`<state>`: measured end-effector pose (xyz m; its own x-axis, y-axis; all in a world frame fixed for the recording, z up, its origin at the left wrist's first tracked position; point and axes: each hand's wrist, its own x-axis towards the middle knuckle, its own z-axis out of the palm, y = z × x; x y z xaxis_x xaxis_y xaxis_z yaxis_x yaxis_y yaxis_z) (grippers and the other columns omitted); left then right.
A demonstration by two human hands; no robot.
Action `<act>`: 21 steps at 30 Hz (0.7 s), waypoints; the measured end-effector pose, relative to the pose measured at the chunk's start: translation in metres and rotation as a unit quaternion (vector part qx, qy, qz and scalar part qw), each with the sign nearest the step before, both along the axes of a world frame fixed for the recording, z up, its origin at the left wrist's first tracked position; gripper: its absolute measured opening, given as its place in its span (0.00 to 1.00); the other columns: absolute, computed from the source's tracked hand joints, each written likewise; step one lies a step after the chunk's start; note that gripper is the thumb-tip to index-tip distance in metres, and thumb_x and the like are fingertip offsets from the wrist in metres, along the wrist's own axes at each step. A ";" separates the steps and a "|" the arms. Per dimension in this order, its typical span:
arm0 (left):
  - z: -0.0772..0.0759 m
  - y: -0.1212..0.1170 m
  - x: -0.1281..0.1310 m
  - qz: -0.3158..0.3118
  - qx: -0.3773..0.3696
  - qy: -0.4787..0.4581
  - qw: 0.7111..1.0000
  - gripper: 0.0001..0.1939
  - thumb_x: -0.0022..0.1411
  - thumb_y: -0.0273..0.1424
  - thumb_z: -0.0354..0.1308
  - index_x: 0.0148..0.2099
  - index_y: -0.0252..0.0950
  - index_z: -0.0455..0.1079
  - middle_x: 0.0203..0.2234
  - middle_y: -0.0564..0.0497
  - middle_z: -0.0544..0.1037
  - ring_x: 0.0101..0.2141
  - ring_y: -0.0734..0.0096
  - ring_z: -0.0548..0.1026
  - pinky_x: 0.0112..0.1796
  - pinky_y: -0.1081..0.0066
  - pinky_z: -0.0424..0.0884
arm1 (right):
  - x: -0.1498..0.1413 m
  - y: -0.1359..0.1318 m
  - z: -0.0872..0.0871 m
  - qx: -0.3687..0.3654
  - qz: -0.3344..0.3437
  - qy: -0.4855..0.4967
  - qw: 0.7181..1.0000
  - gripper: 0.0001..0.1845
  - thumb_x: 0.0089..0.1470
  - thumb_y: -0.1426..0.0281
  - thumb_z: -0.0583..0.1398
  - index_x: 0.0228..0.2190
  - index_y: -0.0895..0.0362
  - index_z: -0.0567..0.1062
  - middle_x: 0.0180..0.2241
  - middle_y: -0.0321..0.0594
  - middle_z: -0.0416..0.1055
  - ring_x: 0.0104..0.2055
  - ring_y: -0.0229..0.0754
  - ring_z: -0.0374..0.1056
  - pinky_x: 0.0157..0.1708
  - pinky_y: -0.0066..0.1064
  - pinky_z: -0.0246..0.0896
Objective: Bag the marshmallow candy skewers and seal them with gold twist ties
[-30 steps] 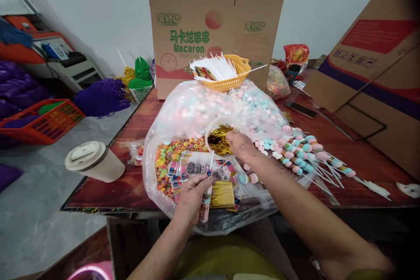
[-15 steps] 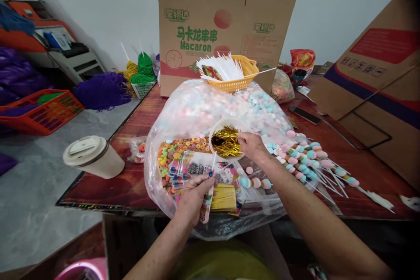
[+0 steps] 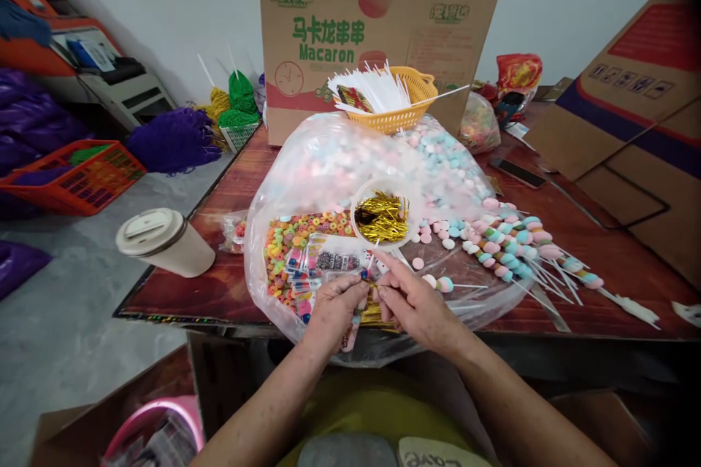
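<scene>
My left hand (image 3: 336,310) is closed on a small clear printed packet (image 3: 350,334), with a white stick (image 3: 375,252) poking up from its gathered neck. Meeting it from the right, my right hand (image 3: 413,300) pinches a thin gold twist tie (image 3: 373,283) against that neck. Just beyond both hands, a round clear tub (image 3: 358,233) holds many short gold ties (image 3: 388,215). Other printed packets (image 3: 323,263) lie beside my left hand, over colourful ring-shaped candies (image 3: 288,241). Yellow strips (image 3: 377,315) lie partly hidden under my hands. A short marshmallow skewer (image 3: 445,284) rests right of my right hand.
A big clear bag (image 3: 307,153) of pastel marshmallows covers the table's middle. Finished-looking marshmallow skewers (image 3: 509,248) are piled at right. Behind stand a yellow basket (image 3: 383,120) of white sticks and a carton (image 3: 328,22). A lidded cup (image 3: 164,241) stands near the left edge.
My right hand has left the tub with a gold tie and come down to the packet neck in my left hand. The camera has tilted downward slightly.
</scene>
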<state>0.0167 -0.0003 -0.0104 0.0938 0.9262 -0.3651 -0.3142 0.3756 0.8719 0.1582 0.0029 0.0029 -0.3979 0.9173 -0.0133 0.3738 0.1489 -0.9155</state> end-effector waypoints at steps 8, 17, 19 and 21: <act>0.004 -0.008 -0.007 -0.021 -0.033 -0.050 0.998 0.18 0.43 0.42 0.65 0.24 0.34 0.62 0.16 0.60 0.65 0.07 0.85 0.55 0.06 0.79 0.53 | 0.003 -0.005 -0.009 0.012 -0.187 0.122 0.975 0.22 0.54 0.66 0.53 0.50 0.55 0.56 0.27 0.32 0.67 0.19 0.32 0.61 0.21 0.26 0.58; 0.009 -0.012 0.004 -0.051 -0.020 -0.104 0.993 0.18 0.42 0.39 0.67 0.24 0.33 0.63 0.13 0.60 0.66 0.07 0.81 0.58 0.04 0.79 0.53 | 0.003 -0.013 -0.018 0.042 -0.117 0.015 0.992 0.03 0.50 0.71 0.53 0.29 0.56 0.66 0.20 0.31 0.64 0.20 0.33 0.58 0.21 0.25 0.54; 0.008 -0.011 0.004 -0.040 -0.038 -0.104 0.993 0.18 0.42 0.39 0.67 0.26 0.34 0.63 0.14 0.59 0.66 0.07 0.81 0.59 0.05 0.78 0.54 | 0.012 -0.013 -0.013 0.079 -0.111 -0.021 0.990 0.08 0.50 0.71 0.53 0.21 0.57 0.66 0.19 0.32 0.63 0.23 0.34 0.58 0.23 0.25 0.54; 0.007 -0.008 0.002 -0.017 -0.050 -0.089 0.995 0.18 0.42 0.40 0.67 0.27 0.34 0.64 0.15 0.60 0.66 0.07 0.81 0.58 0.05 0.77 0.54 | 0.023 -0.014 -0.003 0.110 -0.139 -0.009 0.984 0.10 0.52 0.69 0.53 0.21 0.57 0.67 0.20 0.33 0.63 0.24 0.35 0.59 0.25 0.25 0.55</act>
